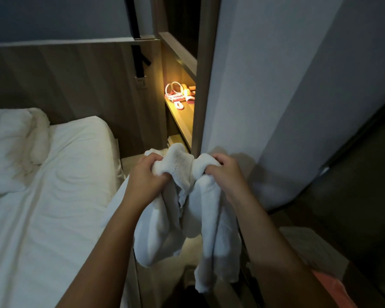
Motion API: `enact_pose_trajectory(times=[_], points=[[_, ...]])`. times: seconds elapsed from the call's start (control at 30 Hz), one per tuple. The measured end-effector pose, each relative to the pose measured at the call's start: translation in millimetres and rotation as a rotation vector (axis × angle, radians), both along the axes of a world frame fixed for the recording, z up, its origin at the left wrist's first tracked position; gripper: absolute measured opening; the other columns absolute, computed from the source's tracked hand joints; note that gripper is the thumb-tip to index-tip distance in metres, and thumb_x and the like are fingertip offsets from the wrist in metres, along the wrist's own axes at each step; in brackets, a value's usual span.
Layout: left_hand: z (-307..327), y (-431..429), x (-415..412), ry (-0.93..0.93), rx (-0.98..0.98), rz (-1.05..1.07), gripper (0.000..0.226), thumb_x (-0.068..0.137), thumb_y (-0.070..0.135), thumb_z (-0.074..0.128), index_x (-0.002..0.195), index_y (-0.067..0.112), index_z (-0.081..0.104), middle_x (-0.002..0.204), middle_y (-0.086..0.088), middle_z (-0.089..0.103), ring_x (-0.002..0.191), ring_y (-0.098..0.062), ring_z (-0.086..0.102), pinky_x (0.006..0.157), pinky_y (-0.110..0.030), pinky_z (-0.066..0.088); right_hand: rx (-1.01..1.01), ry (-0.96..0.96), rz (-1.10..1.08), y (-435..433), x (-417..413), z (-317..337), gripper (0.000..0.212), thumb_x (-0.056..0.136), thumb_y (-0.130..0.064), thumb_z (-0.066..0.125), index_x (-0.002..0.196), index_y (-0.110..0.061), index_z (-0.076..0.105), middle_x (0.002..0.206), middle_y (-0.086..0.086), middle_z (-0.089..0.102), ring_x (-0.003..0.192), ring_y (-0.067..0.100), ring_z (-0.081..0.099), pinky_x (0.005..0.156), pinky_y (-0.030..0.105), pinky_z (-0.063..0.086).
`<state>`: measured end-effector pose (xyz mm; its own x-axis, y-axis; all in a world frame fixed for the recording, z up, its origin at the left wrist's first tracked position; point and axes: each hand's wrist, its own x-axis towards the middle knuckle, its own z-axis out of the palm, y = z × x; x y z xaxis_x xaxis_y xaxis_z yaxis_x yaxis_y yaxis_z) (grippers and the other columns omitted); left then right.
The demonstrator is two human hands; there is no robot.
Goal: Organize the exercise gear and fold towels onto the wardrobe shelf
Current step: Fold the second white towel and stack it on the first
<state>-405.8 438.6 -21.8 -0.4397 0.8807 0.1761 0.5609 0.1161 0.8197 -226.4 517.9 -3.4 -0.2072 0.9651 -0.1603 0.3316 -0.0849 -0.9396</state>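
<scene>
Beside white bed (53,185), both hands (146,175) (228,174) grip white towel (178,165).

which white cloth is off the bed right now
The towel, gripped in the left hand and right hand and hanging down; the pillow and bed sheet lie untouched.

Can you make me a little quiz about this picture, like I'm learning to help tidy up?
1. True or false: the white towel lies folded on the lit shelf.
2. How many hands grip the towel? A) none B) one C) two
3. Fill in: the exercise gear on the shelf is red and ____.
Key: 1 false, it hangs bunched from the left hand and right hand. 2 C. 3 white.
</scene>
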Motion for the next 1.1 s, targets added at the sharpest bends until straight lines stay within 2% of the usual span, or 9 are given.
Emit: enact_pose_trajectory(times=[0.13,0.23,0.4,0.57,0.8,0.93,1.1], points=[[-5.0,52.9,-34.4,0.055,-0.055,0.038,0.025,0.080,0.032,0.075,0.096,0.034,0.055,0.095,0.008,0.056,0.083,-0.008,0.053,0.065,-0.015,0.040,-0.020,-0.046,0.088,58.3,-37.1,1.1,0.023,0.085,-0.012,0.061,0.106,-0.020,0.065,0.104,0.002,0.063,0.095,0.014,0.057,0.065,0.022,0.045],[-4.3,89.7,-58.7,0.072,-0.071,0.073,0.027,0.080,0.033,0.075,0.099,0.033,0.056,0.100,0.007,0.057,0.085,-0.011,0.054,0.068,-0.014,0.041,-0.021,-0.059,0.149,101.3,-63.9,6.9,0.024,0.086,-0.012,0.062,0.109,-0.018,0.066,0.105,0.003,0.063,0.098,0.018,0.057,0.076,0.028,0.050],[-8.2,138.8,-90.4,0.056,-0.084,0.108,0.027,0.080,0.030,0.076,0.099,0.031,0.056,0.100,0.008,0.058,0.084,-0.011,0.054,0.069,-0.014,0.042,-0.002,-0.073,0.236,153.4,-97.1,3.9,0.022,0.085,-0.013,0.064,0.103,-0.025,0.062,0.095,-0.007,0.059,0.089,0.009,0.054,0.063,0.019,0.044],[-18.5,198.1,-133.1,0.027,-0.108,0.082,0.025,0.082,0.025,0.075,0.098,0.029,0.055,0.098,0.009,0.055,0.082,-0.011,0.054,0.065,-0.013,0.040,0.022,-0.106,0.220,207.6,-140.2,-7.1,0.017,0.083,-0.011,0.063,0.095,-0.022,0.065,0.093,-0.003,0.062,0.086,0.008,0.055,0.063,0.021,0.045],[-33.3,304.2,-228.6,0.037,-0.200,-0.091,0.028,0.082,0.021,0.073,0.100,0.028,0.054,0.098,0.008,0.052,0.080,-0.008,0.049,0.064,-0.012,0.034,-0.033,-0.160,0.167,299.3,-223.6,-29.2,0.017,0.087,-0.015,0.063,0.102,-0.021,0.065,0.097,-0.007,0.060,0.090,0.007,0.054,0.063,0.018,0.040],[-29.9,369.5,-289.3,0.046,-0.268,-0.259,0.027,0.082,0.025,0.073,0.103,0.028,0.056,0.104,0.007,0.053,0.095,-0.011,0.051,0.071,-0.016,0.038,-0.092,-0.217,0.077,347.2,-273.5,-32.4,0.017,0.087,-0.017,0.064,0.100,-0.028,0.062,0.094,-0.014,0.057,0.085,0.004,0.053,0.060,0.017,0.037],[-23.3,447.0,-338.3,0.119,-0.288,-0.417,0.025,0.082,0.024,0.071,0.101,0.031,0.055,0.105,0.001,0.055,0.096,-0.015,0.050,0.081,-0.026,0.039,-0.142,-0.155,-0.040,396.8,-314.0,-35.0,0.020,0.085,-0.015,0.062,0.103,-0.023,0.067,0.094,-0.011,0.062,0.086,0.006,0.056,0.061,0.021,0.040]])
